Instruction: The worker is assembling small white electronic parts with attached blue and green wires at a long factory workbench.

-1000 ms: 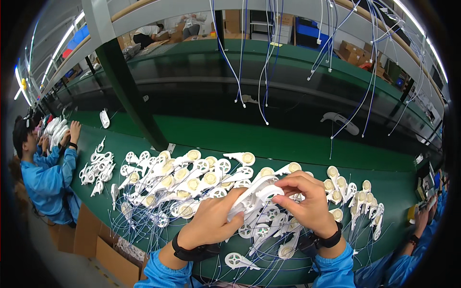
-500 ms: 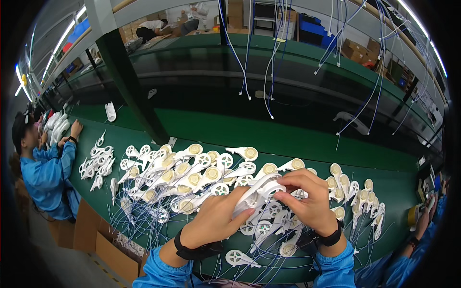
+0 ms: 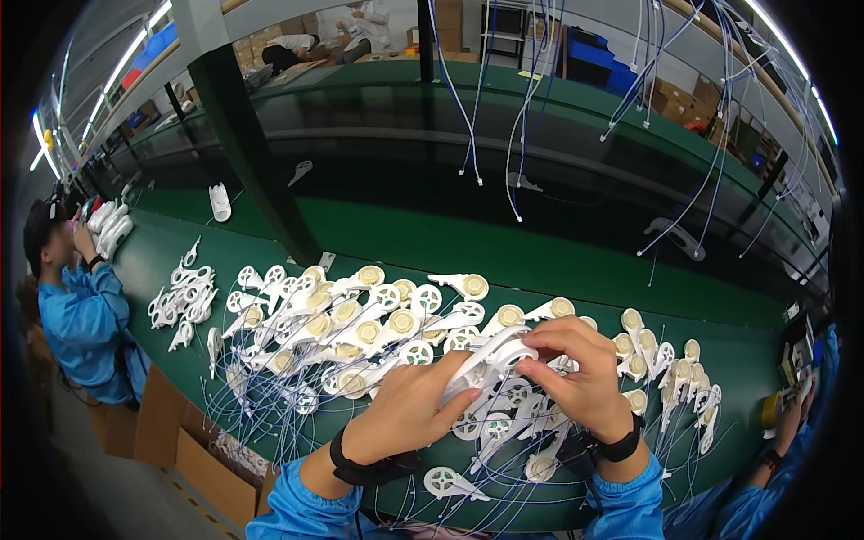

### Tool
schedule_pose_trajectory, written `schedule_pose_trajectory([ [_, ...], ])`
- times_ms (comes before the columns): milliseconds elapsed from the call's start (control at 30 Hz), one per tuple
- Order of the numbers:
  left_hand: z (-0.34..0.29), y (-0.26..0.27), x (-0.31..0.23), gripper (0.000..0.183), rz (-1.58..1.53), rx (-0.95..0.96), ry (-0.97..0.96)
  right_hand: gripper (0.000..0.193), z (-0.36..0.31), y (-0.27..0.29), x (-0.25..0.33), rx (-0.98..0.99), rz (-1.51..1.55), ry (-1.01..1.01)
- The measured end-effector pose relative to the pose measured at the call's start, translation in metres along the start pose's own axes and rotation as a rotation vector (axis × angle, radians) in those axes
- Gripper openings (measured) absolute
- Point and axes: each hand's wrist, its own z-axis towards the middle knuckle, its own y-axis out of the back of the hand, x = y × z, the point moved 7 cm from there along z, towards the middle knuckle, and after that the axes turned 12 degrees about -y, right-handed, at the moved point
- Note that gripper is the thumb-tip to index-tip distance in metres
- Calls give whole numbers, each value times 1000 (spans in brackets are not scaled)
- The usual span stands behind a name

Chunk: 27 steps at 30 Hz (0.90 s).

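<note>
Both my hands hold one white plastic part (image 3: 486,355) with a round end, lifted just above the green bench (image 3: 558,256). My left hand (image 3: 409,409) grips its lower left end, thumb on top. My right hand (image 3: 580,373) pinches its upper right end with the fingers curled over it. Under and around my hands lie several similar white parts (image 3: 360,328), some with tan round discs, each trailing thin pale wires. One more white part (image 3: 450,484) lies near the front edge between my forearms.
A person in blue (image 3: 76,315) sits at the left beside another cluster of white parts (image 3: 184,301). A green post (image 3: 247,148) rises at the back left. Cables (image 3: 490,99) hang from above. Another person's sleeve (image 3: 765,504) shows at the lower right. Cardboard boxes (image 3: 193,468) stand below the bench.
My hands stay on the same white part. The right fingers have shifted slightly over its upper end, and the view has tilted a little.
</note>
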Motion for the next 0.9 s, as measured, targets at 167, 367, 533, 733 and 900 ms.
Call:
schedule_pose_trajectory([
  [167, 0, 0, 0, 34, 2, 49, 76, 37, 2, 2, -1, -99, -54, -14],
  [367, -2, -3, -5, 35, -14, 74, 31, 40, 0, -8, -15, 107, 27, -179],
  [533, -3, -5, -7, 33, -21, 80, -39, 29, -2, -18, -15, 178, 138, -164],
  [733, 1, -2, -13, 34, 13, 26, -57, 29, -5, -24, -7, 181, 69, -174],
  [900, -4, 8, -9, 35, -75, -105, -53, 29, 5, -19, 6, 143, 44, -194],
])
